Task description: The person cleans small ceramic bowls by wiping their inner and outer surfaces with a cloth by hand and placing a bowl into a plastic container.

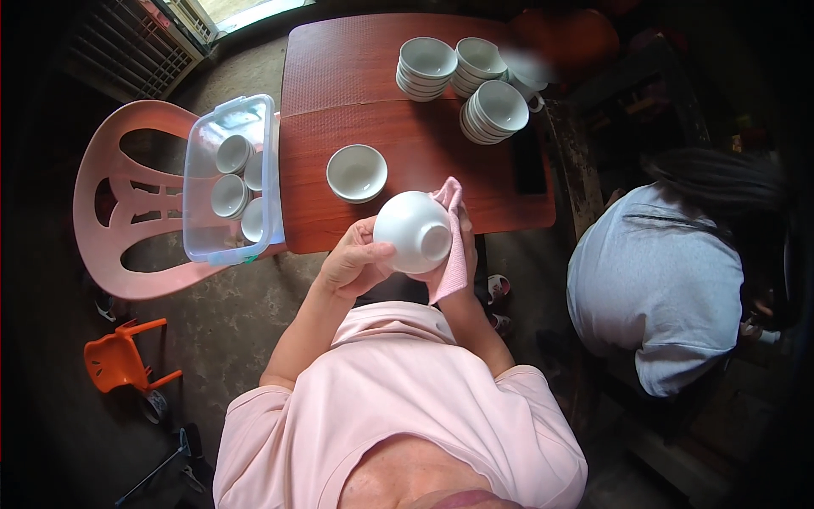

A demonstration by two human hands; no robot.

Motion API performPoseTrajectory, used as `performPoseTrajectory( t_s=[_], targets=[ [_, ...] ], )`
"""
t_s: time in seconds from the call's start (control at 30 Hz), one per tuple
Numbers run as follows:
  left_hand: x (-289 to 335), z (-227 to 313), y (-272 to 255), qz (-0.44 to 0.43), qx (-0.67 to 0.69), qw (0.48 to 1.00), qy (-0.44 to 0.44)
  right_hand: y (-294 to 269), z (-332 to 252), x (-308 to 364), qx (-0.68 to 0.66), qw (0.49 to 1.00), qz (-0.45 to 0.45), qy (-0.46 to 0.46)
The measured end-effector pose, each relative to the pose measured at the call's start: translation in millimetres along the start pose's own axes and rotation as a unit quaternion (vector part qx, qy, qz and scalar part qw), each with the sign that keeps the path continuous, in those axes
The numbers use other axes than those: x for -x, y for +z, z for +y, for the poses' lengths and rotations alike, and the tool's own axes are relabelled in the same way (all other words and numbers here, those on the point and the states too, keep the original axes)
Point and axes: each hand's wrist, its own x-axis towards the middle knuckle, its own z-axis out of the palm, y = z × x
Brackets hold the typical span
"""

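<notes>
A white bowl is held on its side in front of my chest, its foot ring turned toward me and to the right. My left hand grips its left side, thumb lying on the outer wall. Against the bowl's right side is a pink cloth, with my right hand behind it, closed round cloth and bowl; most of those fingers are hidden. Just beyond, another white bowl stands upright on the reddish-brown table.
Stacks of white bowls occupy the table's far right, beside a white cup. At left, a clear plastic bin with several bowls rests on a pink chair. An orange stool stands lower left. Someone in a grey shirt is at right.
</notes>
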Motion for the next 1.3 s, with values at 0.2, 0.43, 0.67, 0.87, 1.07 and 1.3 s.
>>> performPoseTrajectory(
  t_s=[0.2, 0.43, 0.67, 0.87, 1.07, 1.3],
  targets=[
    [6, 0, -15, -0.030, -0.030, 0.998, -0.052, -9, -39, -16, 0.027, 0.966, -0.258, 0.002],
    [19, -14, -20, -0.034, -0.022, 0.998, 0.042, 0, -62, -19, 0.045, 0.918, -0.362, -0.153],
    [9, -5, -6, -0.033, -0.169, 0.984, 0.048, -5, -16, 3, -0.190, 0.971, -0.142, 0.015],
    [14, -12, -1, -0.062, -0.201, 0.977, -0.030, -15, -64, -4, 0.142, 0.957, -0.252, -0.036],
    [20, -17, -3, -0.020, -0.251, 0.965, 0.070, 7, -19, 25, -0.332, 0.943, -0.025, -0.009],
    [48, -30, 2, 0.022, -0.226, 0.974, 0.017, -9, -48, 31, 0.136, 0.965, -0.222, -0.031]
  ],
)
